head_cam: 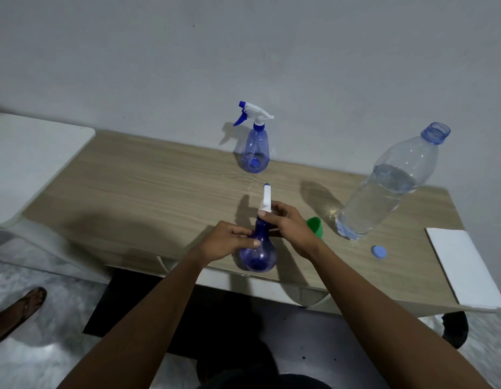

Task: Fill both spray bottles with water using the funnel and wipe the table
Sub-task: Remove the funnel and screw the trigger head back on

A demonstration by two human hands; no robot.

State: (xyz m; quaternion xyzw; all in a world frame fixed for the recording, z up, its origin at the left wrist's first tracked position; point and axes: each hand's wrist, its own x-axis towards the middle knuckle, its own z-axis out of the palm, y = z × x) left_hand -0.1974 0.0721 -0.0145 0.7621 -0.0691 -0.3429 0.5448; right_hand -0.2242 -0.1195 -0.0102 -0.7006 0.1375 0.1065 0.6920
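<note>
A blue spray bottle (258,255) stands at the table's near edge. My left hand (229,240) grips its body from the left. My right hand (288,223) holds the neck under its white trigger head (266,197). A second blue spray bottle (255,147) with its white and blue trigger head fitted stands upright near the wall. The green funnel (315,225) lies on the table just right of my right hand, partly hidden by it. A large clear water bottle (384,189), uncapped and about half full, stands at the right.
The wooden table (148,197) has a blue cap (379,252) lying near the water bottle and a white cloth (465,268) at its right end. A white chair (27,164) stands to the left. A sandalled foot (17,313) rests on the floor at lower left.
</note>
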